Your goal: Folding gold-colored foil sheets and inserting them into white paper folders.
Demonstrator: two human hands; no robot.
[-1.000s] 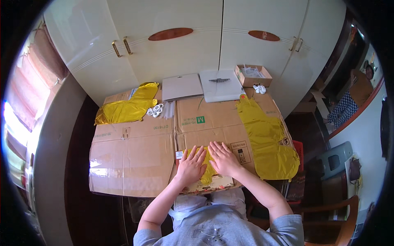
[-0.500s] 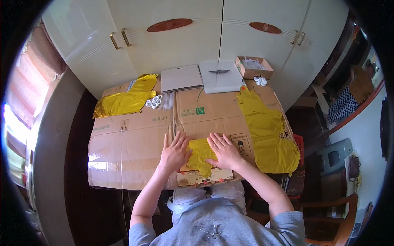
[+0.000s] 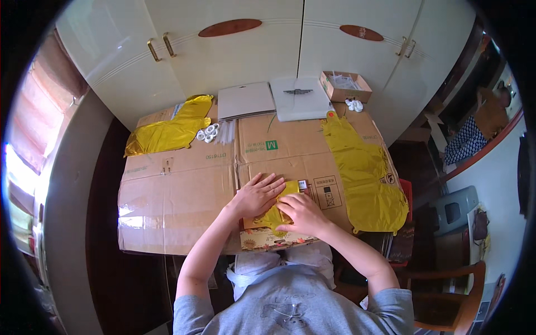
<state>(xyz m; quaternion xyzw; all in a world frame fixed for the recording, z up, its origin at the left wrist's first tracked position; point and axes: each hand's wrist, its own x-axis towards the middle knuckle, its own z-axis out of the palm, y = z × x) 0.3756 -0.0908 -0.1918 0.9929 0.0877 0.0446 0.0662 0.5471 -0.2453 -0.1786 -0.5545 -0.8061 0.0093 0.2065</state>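
Note:
A folded gold foil balloon [image 3: 271, 218] lies in front of me on a cream card printed with leaves [image 3: 262, 240], near the table's front edge. My left hand [image 3: 257, 196] rests flat across the foil's upper left part, fingers stretched out to the right. At its right side, my right hand [image 3: 302, 213] has bent fingers closed on the foil's edge. Both hands cover much of the foil, so its full outline is hidden.
Flattened cardboard [image 3: 178, 190] covers the table. An uninflated gold foil balloon [image 3: 365, 184] lies at right, more gold foil [image 3: 162, 138] at far left beside white ribbon rolls [image 3: 207, 133] and clear straws [image 3: 227, 132]. Grey folders [image 3: 245, 100], a white sleeve [image 3: 301, 100] and an open box [image 3: 349, 96] stand behind.
My left hand has slid right onto the foil. My right hand's fingers have gone from spread flat to bent at the foil's right edge, and the foil looks narrower.

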